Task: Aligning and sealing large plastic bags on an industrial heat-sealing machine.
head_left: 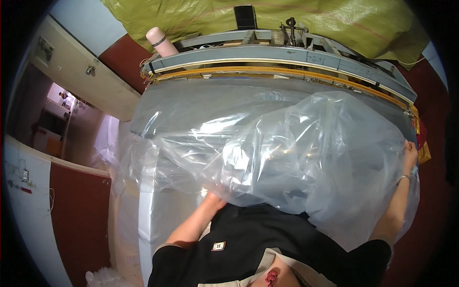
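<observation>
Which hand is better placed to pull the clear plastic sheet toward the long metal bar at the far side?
Probably the right hand: it grips the clear plastic sheet at its far edge, near the metal bar. The left hand is low, partly hidden under the plastic.

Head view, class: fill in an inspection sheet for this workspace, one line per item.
Surface: grey table, mostly covered by plastic.
Job's things: large clear plastic bag, crumpled, spread over the table.
Clutter: pink bottle and a dark phone-like slab by the long metal sealing bar.
Hands: left hand under the bag's near edge; right hand at its right edge, fingers hidden.
Cables: thin wires on left wall.
Surroundings: green tarp, open doorway.
</observation>
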Motion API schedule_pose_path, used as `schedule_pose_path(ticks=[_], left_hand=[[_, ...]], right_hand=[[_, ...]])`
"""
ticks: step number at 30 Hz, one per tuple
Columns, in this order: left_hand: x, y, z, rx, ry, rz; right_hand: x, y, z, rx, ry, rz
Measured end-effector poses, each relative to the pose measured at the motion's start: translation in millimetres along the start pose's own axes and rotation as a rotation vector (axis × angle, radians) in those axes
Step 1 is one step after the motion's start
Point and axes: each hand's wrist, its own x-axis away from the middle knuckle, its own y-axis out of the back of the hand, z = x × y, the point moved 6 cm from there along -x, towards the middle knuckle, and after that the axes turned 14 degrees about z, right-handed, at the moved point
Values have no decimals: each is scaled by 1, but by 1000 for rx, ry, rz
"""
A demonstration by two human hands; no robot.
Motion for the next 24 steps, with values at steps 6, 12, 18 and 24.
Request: schedule_pose_path(ticks=[6,12,18,24], left_hand=[[-32,276,-133,74,-424,-813],[-89,291,-363,-1450,-116,-1040],[-102,65,-224,-1581,-733,165],[-118,136,-122,-1174,-310,83]], right_hand=[[-8,-2,-14,39,26,-33],[-15,-11,-9,38,86,13],[-7,3,-40,107,-23,8],[0,15,-54,65,-78,79]])
